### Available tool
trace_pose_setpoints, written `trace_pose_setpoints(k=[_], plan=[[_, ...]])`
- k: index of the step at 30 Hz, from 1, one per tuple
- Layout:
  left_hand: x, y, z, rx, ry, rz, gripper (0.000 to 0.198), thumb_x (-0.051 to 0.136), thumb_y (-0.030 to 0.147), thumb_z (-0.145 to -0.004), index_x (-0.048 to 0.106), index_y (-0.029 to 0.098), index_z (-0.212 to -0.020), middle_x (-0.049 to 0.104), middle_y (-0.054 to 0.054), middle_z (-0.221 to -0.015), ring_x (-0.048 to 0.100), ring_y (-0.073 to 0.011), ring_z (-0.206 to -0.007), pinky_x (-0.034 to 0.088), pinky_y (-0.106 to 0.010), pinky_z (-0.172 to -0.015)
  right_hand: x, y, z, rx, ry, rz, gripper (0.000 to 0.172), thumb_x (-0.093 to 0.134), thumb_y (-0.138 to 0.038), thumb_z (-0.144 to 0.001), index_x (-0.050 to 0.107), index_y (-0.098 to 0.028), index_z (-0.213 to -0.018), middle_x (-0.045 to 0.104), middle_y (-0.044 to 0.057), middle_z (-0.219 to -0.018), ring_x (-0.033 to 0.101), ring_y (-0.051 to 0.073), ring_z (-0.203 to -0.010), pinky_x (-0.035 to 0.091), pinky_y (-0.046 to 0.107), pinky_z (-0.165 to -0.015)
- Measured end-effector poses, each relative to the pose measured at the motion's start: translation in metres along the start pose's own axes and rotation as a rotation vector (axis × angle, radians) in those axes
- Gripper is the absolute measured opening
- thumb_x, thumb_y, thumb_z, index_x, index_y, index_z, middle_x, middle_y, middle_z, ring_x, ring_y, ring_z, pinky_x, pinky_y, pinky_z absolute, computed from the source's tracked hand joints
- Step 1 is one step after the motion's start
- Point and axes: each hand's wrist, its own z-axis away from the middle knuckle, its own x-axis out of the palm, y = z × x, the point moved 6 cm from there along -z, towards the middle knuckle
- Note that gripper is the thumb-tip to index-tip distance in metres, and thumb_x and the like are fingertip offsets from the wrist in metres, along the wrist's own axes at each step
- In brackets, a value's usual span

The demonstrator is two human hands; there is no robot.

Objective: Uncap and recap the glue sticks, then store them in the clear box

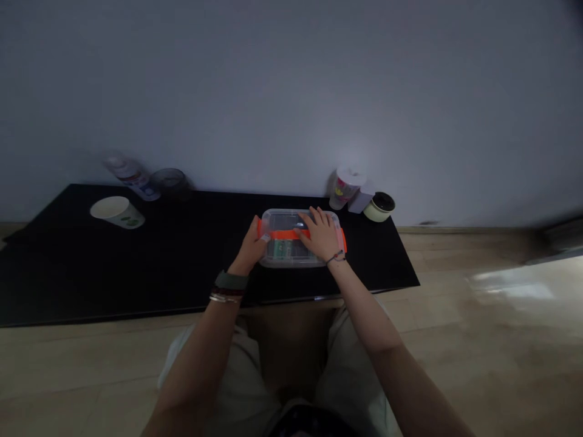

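Note:
A transparent plastic box [283,220] with a lid sits on the black table [136,267], directly in front of me. An orange strap or latch piece [286,234] runs across its lid, and orange ends show at both sides. My left hand [249,247] curls around the box's left end at the orange piece. My right hand [321,233] lies on the lid with its fingers spread, over the orange strap. Something green [281,248] shows through the box, its details blurred.
A paper cup [117,212] lies on its side at the table's left. Behind it stand a blurred bottle [133,179] and a dark round jar [168,181]. A lidded plastic cup [345,188], a white carton [361,198] and a cream jar [379,207] stand at the back right, against the wall.

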Motion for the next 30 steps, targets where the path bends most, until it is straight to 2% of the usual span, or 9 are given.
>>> trace_pose_setpoints(k=[9,17,22,27,30], plan=[[0.003,-0.01,-0.007,0.115,-0.033,-0.038,0.08,0.066,0.023,-0.079,0.039,0.016,-0.154,0.037,-0.017,-0.162,0.031,-0.0347,-0.151,0.021,-0.05,-0.126,0.0,0.0,0.0,0.007,-0.014,0.012,0.053,0.047,-0.05,-0.101,0.052,-0.025,-0.147,0.042,0.012,-0.159,0.03,0.031,-0.15,0.023,0.053,-0.121],[0.006,-0.008,-0.011,0.31,-0.109,-0.306,0.078,0.055,0.019,-0.08,0.034,0.011,-0.155,0.032,-0.02,-0.163,0.026,-0.0354,-0.153,0.016,-0.057,-0.126,-0.002,0.0,-0.001,0.009,-0.026,0.007,0.054,0.048,-0.05,-0.1,0.052,-0.024,-0.147,0.042,0.012,-0.159,0.029,0.032,-0.15,0.022,0.052,-0.121],[0.012,-0.005,-0.012,0.399,-0.147,-0.367,0.079,0.051,0.016,-0.081,0.029,0.009,-0.156,0.028,-0.02,-0.165,0.021,-0.0359,-0.154,0.015,-0.058,-0.126,-0.002,-0.001,0.0,0.003,-0.019,-0.014,0.052,0.05,-0.048,-0.1,0.054,-0.024,-0.146,0.043,0.013,-0.157,0.03,0.032,-0.15,0.023,0.053,-0.12],[0.014,-0.008,-0.015,0.398,-0.155,-0.351,0.079,0.052,0.014,-0.081,0.029,0.009,-0.156,0.03,-0.021,-0.164,0.024,-0.0355,-0.154,0.015,-0.058,-0.126,-0.003,0.001,-0.004,-0.014,0.041,-0.074,0.049,0.053,-0.045,-0.098,0.058,-0.02,-0.14,0.047,0.014,-0.153,0.034,0.032,-0.147,0.025,0.053,-0.12],[0.013,-0.009,-0.016,0.406,-0.121,-0.303,0.077,0.052,0.014,-0.082,0.032,0.013,-0.156,0.035,-0.018,-0.162,0.028,-0.0339,-0.153,0.02,-0.056,-0.126,-0.014,0.017,-0.001,0.056,0.171,-0.147,0.043,0.05,-0.04,-0.099,0.062,-0.016,-0.133,0.053,0.016,-0.147,0.043,0.028,-0.141,0.031,0.046,-0.118]])
